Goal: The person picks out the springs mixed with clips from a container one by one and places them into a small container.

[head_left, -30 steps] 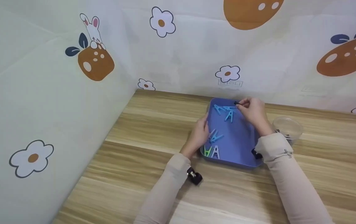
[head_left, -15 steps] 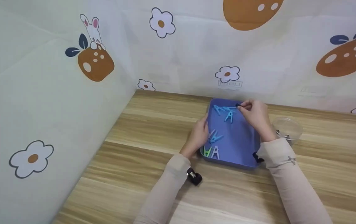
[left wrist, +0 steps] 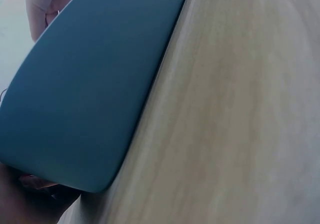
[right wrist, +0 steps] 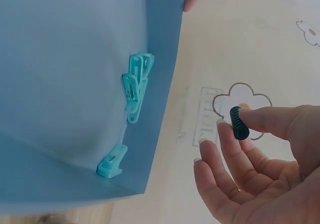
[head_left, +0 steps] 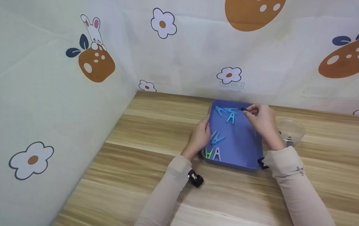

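Note:
Between the thumb and fingertips of my right hand (head_left: 263,121) is a small black ribbed cylinder (right wrist: 239,123), pinched above the far right part of a blue tray (head_left: 242,147). The right wrist view shows the cylinder's round end and ridged side. My left hand (head_left: 200,136) grips the tray's left wall; part of its fingers is hidden. Light blue clothespins (head_left: 231,118) lie inside the tray at the far end. Nearer the left wall are another blue clothespin (head_left: 218,139), a green one (head_left: 209,153) and a pale one (head_left: 217,154).
Right of the tray stands a clear plastic cup (head_left: 291,130) with a few dark pieces in it, partly behind the right forearm. A patterned cloth wall (head_left: 185,56) rises behind the wooden table (head_left: 141,125) and along its left side.
My right hand, still pinching the black cylinder, has drifted slightly right and toward the near side. The left hand and the tray have stayed in place.

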The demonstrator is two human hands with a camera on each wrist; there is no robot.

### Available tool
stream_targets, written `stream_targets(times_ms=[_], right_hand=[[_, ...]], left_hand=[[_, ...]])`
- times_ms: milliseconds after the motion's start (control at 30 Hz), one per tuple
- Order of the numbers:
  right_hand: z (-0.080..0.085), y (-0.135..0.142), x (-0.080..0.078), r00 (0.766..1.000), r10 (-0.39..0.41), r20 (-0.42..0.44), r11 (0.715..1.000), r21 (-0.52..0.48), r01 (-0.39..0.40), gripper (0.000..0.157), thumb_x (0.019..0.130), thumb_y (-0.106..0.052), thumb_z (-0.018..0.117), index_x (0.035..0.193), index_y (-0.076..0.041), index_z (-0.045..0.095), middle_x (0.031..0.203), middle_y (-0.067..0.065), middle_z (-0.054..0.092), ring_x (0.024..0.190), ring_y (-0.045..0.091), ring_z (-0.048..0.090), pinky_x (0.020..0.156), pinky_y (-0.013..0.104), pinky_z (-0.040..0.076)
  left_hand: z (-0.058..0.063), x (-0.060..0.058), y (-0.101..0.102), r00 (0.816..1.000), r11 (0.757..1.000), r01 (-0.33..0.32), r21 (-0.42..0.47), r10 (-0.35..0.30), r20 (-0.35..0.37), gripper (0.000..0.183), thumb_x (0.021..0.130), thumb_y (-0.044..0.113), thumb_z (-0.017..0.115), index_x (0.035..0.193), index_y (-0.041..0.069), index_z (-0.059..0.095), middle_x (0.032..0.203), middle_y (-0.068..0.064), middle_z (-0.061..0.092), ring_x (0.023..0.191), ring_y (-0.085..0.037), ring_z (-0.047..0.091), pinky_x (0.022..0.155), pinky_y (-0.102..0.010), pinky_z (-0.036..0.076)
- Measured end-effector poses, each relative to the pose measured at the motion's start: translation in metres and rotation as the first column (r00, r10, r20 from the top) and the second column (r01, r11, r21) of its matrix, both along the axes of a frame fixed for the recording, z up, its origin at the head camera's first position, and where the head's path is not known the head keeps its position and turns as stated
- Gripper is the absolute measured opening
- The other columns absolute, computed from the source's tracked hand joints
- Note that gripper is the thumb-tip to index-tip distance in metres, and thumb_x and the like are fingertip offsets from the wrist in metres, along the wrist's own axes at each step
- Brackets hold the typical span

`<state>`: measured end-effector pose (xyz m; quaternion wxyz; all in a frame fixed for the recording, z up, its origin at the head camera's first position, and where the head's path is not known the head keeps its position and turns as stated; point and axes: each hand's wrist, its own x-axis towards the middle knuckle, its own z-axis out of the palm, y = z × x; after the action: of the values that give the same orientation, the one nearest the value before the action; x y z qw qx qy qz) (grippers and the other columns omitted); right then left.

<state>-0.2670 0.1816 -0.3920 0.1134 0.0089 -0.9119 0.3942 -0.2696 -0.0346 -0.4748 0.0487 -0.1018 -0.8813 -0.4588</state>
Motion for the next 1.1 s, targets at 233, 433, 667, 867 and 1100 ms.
stream_targets(times_ms=[233, 433, 667, 867, 1100], right_hand=[[0.002, 0.003, 0.01, 1.0, -0.006, 0.009, 1.0, 0.004, 0.006, 0.023, 0.101, -0.012, 0.067, 0.108, 0.01, 0.072, 0.105, 0.029, 0.072, 0.089, 0.033, 0.066, 0.066, 0.022, 0.046], [0.004, 0.008, 0.017, 1.0, 0.015, -0.013, 1.0, -0.014, -0.015, 0.021, 0.099, -0.009, 0.069, 0.105, 0.011, 0.072, 0.101, 0.029, 0.073, 0.088, 0.034, 0.068, 0.063, 0.018, 0.045], [0.001, 0.016, 0.025, 1.0, 0.008, -0.021, 1.0, -0.02, -0.009, 0.022, 0.098, -0.009, 0.07, 0.105, 0.012, 0.073, 0.097, 0.028, 0.074, 0.086, 0.032, 0.069, 0.06, 0.013, 0.044], [0.001, 0.021, 0.031, 1.0, -0.007, 0.002, 1.0, -0.02, 0.007, 0.024, 0.099, -0.011, 0.07, 0.107, 0.011, 0.073, 0.101, 0.028, 0.074, 0.089, 0.033, 0.07, 0.062, 0.012, 0.045], [0.006, 0.03, 0.04, 1.0, -0.013, 0.011, 1.0, -0.028, 0.013, 0.028, 0.102, -0.015, 0.067, 0.113, 0.01, 0.072, 0.107, 0.029, 0.073, 0.096, 0.038, 0.071, 0.07, 0.016, 0.047]], left_hand=[[-0.002, 0.0, 0.001, 1.0, 1.0, 0.001, 0.006, -0.001, -0.007, 0.046, 0.112, 0.006, 0.04, 0.157, -0.001, 0.047, 0.154, -0.025, 0.053, 0.142, -0.036, 0.054, 0.118, -0.045, 0.046], [0.0, 0.001, 0.0, 1.0, 1.0, 0.006, 0.019, -0.006, 0.01, 0.046, 0.112, 0.006, 0.039, 0.157, -0.002, 0.046, 0.156, -0.024, 0.052, 0.145, -0.035, 0.051, 0.121, -0.045, 0.043], [0.001, 0.002, 0.0, 0.999, 1.0, 0.005, 0.024, -0.006, 0.035, 0.047, 0.112, 0.007, 0.039, 0.158, 0.0, 0.045, 0.157, -0.022, 0.051, 0.146, -0.034, 0.05, 0.122, -0.046, 0.042], [0.001, 0.001, -0.001, 1.0, 0.999, 0.013, 0.03, -0.013, 0.017, 0.047, 0.112, 0.007, 0.039, 0.158, -0.001, 0.045, 0.158, -0.022, 0.051, 0.146, -0.035, 0.05, 0.123, -0.045, 0.041], [0.0, 0.002, -0.001, 1.0, 1.0, -0.003, 0.011, 0.003, 0.009, 0.046, 0.112, 0.008, 0.041, 0.158, 0.001, 0.046, 0.157, -0.02, 0.052, 0.144, -0.035, 0.052, 0.121, -0.044, 0.044]])
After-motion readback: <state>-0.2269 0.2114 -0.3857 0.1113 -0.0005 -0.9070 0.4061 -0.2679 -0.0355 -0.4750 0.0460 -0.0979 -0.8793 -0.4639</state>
